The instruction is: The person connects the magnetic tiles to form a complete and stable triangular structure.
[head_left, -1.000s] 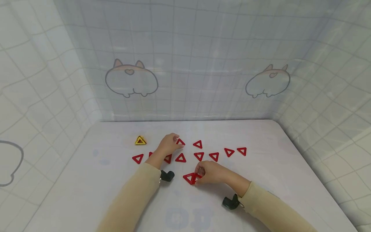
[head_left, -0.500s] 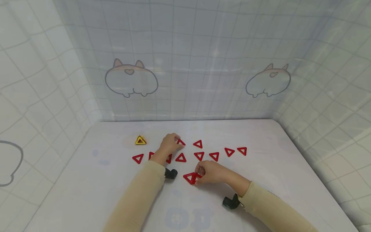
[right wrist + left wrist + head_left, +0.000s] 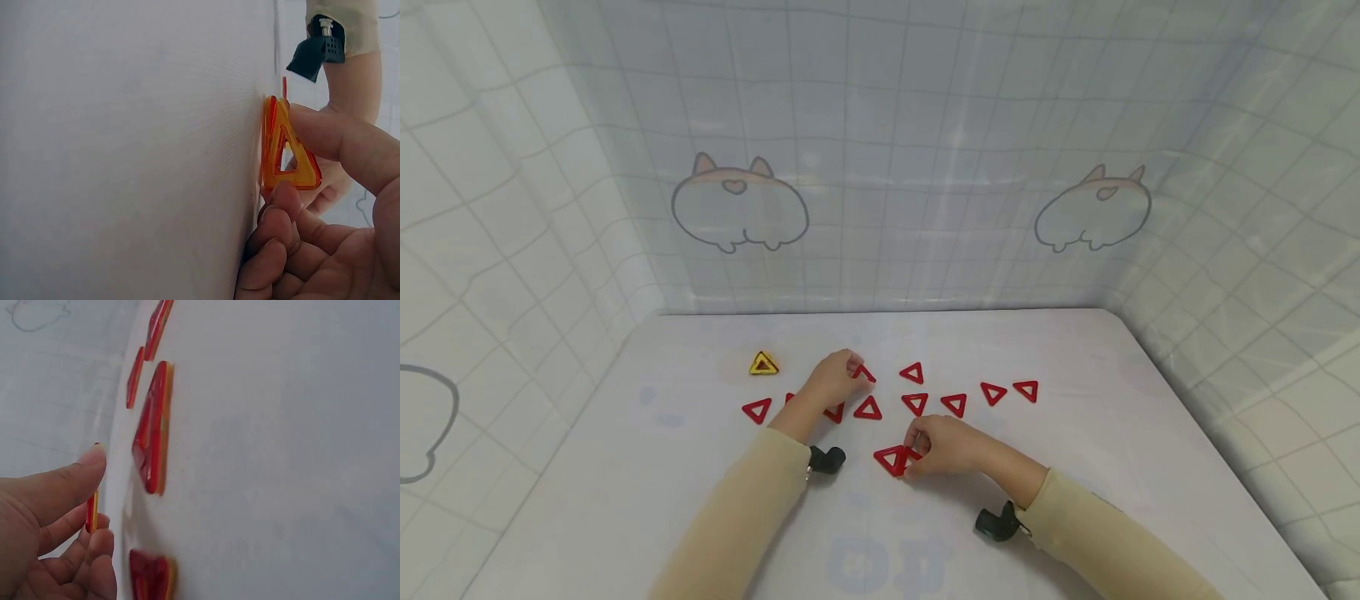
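Note:
My left hand [image 3: 831,382] pinches a red triangular magnetic tile [image 3: 92,512] between thumb and fingertips, beyond the row of tiles. The left wrist view shows it edge-on, red on one side and yellow on the other, apart from the table tiles. Nearer my body, my right hand [image 3: 951,444] holds another triangular tile [image 3: 303,181] by thumb and fingers. That one stands tilted up from the table, its orange-yellow face toward the right wrist camera. Its edge meets a flat red triangular tile [image 3: 891,450]. Fingers cover part of each held tile.
Several red triangles, such as one tile [image 3: 868,415], form a loose row across the white table [image 3: 647,517]. A single red tile [image 3: 917,367] lies behind the row. A yellow triangular piece [image 3: 763,372] sits at back left. Grid-patterned walls [image 3: 925,275] enclose the table.
My left hand shifts slightly right, then back left and a little toward me, with its tile still pinched. My right hand and the tiles by it look unmoved.

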